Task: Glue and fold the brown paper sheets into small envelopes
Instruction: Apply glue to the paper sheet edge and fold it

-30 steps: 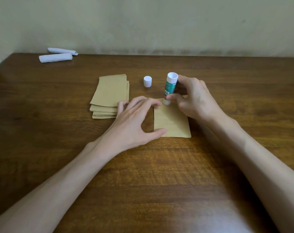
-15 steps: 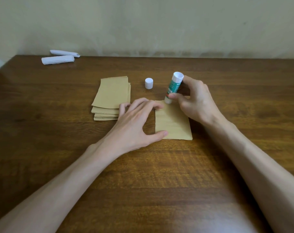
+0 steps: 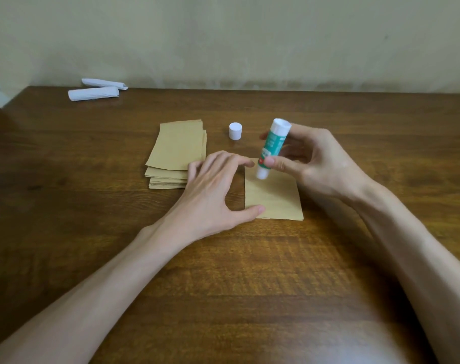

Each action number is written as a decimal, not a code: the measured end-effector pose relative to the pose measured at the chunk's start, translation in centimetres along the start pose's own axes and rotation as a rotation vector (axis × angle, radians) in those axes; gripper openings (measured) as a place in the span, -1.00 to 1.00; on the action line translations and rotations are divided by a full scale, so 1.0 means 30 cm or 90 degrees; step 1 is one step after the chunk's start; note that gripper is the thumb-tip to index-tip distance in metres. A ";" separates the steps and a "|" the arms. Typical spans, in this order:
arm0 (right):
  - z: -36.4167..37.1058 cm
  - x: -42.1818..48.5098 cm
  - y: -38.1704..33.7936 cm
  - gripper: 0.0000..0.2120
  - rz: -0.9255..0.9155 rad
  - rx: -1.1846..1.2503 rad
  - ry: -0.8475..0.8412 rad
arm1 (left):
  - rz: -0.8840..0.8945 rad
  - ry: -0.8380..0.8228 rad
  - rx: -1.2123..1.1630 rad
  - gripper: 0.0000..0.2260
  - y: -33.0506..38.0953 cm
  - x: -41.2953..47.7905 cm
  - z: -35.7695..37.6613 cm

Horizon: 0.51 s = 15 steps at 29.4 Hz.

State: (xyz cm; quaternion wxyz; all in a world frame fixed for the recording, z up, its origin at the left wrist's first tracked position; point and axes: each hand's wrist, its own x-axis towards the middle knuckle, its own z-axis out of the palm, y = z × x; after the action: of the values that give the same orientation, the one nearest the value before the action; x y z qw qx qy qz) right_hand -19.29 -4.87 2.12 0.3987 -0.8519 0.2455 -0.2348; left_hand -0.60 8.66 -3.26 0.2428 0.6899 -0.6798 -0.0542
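Plainly an early stage: one sheet under glue, a stack waiting.

In the head view, the right hand (image 3: 315, 164) grips the uncapped glue stick (image 3: 272, 147), tilted, its tip over the far edge of a single brown sheet (image 3: 276, 200) lying mid-table (image 3: 249, 285); I cannot tell whether it touches. The left hand (image 3: 213, 190), fingers spread and straight, presses the sheet's left side. The stack (image 3: 176, 151) just beside it looks unfolded, and the cap (image 3: 235, 130) stands nearer the far edge. No finished envelope shows, so I judge nearly everything remains.

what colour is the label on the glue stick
Teal green, with a small red patch near the lower end; the glue stick has white ends. The head view shows it.
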 end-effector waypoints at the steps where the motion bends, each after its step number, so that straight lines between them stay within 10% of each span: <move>1: 0.006 -0.001 0.001 -0.64 -0.012 -0.012 -0.020 | -0.006 0.000 0.005 -0.31 -0.001 0.001 0.001; 15: 0.039 0.008 0.025 -0.81 -0.053 -0.098 -0.044 | -0.028 0.007 0.023 -0.23 0.001 -0.001 -0.002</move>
State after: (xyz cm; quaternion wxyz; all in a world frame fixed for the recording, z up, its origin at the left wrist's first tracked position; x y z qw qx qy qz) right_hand -18.58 -4.77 0.89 0.3299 -0.8973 0.2130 -0.2017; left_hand -0.59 8.72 -3.21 0.2330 0.7093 -0.6639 -0.0436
